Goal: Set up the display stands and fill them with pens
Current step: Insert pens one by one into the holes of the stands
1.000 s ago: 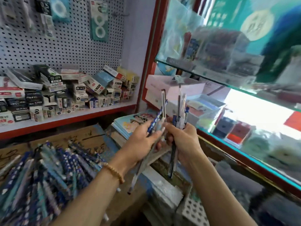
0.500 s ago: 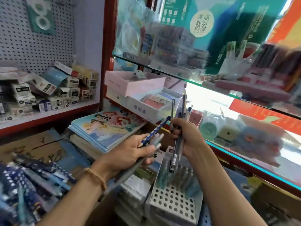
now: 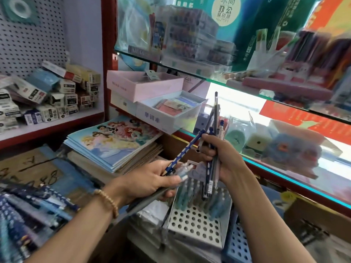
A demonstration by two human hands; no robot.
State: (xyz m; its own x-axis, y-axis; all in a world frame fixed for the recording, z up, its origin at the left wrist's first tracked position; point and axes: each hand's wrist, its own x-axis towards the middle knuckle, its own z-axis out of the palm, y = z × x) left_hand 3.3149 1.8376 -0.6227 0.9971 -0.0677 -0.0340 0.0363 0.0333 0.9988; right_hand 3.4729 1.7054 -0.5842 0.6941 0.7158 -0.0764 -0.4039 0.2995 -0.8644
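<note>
My left hand (image 3: 152, 181) grips a small bundle of pens, among them a blue dotted pen (image 3: 185, 151) that slants up to the right. My right hand (image 3: 226, 158) holds several pens upright (image 3: 215, 118), and its fingertips touch the top end of the blue dotted pen. Below both hands stands a white perforated display stand (image 3: 195, 224) with several light blue pens (image 3: 191, 194) set in its back rows. Its front holes hold nothing. A pile of blue patterned pens (image 3: 24, 215) lies at lower left.
Stacked picture notebooks (image 3: 114, 141) lie behind the hands, open boxes (image 3: 167, 114) above them. Glass shelves (image 3: 275, 168) with stationery run along the right. A second blue perforated stand (image 3: 240, 242) lies right of the white one. Small pen boxes (image 3: 47, 99) crowd the left shelf under a pegboard.
The view has swung right and down, and the white stand has come into sight under my hands. My hands have lowered toward it, and my right fingers have reached the blue dotted pen's top.
</note>
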